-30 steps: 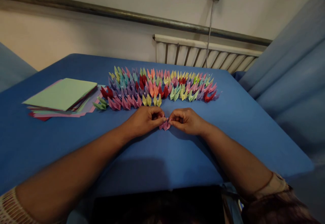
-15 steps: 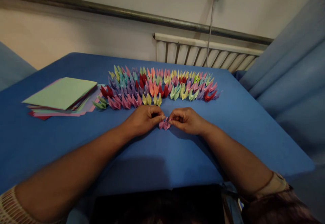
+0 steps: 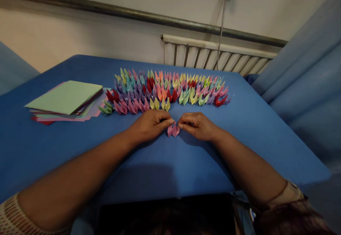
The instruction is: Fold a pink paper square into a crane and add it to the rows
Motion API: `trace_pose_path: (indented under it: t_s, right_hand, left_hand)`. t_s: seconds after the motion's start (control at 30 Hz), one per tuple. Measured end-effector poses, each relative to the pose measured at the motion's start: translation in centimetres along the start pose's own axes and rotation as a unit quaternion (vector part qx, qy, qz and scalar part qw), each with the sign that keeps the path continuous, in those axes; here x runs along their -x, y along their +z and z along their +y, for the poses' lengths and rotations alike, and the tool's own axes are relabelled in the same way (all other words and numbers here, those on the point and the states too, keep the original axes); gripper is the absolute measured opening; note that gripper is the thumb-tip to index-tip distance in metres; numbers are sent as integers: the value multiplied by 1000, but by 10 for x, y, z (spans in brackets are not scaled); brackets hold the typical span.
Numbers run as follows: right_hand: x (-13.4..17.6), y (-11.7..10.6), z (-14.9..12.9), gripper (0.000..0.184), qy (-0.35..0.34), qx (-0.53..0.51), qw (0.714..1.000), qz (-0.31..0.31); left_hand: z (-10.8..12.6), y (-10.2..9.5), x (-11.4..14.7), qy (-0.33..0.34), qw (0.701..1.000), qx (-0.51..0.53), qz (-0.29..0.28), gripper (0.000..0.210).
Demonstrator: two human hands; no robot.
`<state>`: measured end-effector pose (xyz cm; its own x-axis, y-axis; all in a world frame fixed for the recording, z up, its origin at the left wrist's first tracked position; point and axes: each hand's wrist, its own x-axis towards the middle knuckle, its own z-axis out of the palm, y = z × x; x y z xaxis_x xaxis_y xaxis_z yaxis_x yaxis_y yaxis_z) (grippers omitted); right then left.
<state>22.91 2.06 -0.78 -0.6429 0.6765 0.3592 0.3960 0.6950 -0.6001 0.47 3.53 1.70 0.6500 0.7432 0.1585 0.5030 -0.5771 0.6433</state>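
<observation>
A small pink origami crane (image 3: 173,131) is pinched between my two hands, just above or on the blue table. My left hand (image 3: 153,124) has its thumb and finger closed on the crane's upper left side. On the opposite side, the closed fingertips of my right hand (image 3: 196,124) grip the upper right point. Just beyond my hands stand crowded rows of folded paper cranes (image 3: 162,92) in red, pink, purple, yellow, green and blue. Two yellow cranes (image 3: 165,104) are right behind my left hand.
A stack of coloured paper sheets (image 3: 65,98), pale green on top, lies at the left of the blue table (image 3: 266,135). Behind the table are a radiator (image 3: 197,55), a wall pipe (image 3: 133,14) and a hanging cord (image 3: 221,28). Blue curtain (image 3: 306,75) hangs at the right.
My fingertips have shifted very slightly on the pink crane, and more of its right side shows. The rows of cranes and the paper stack have stayed in place.
</observation>
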Motion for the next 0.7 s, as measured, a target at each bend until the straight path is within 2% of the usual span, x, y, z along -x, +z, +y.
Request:
trace_pose_path:
  t_s: [0.13, 0.33, 0.43, 0.6, 0.7]
  right_hand:
    - [2, -3, 0, 18, -18, 67, 998, -3]
    - [3, -6, -4, 12, 27, 119, 992, 27]
    - [2, -4, -4, 8, 47, 107, 993, 19]
    - [2, 2, 0, 7, 85, 63, 994, 31]
    - [2, 6, 2, 10, 109, 19, 993, 45]
  left_hand:
    - [-1, 1, -1, 19, 999, -46, 4, 36]
    - [-1, 3, 1, 7, 994, -48, 98, 24]
    - [-1, 4, 2, -5, 993, -38, 116, 18]
    - [4, 10, 5, -4, 996, -28, 90, 15]
    - [7, 16, 6, -16, 996, -58, 61, 18]
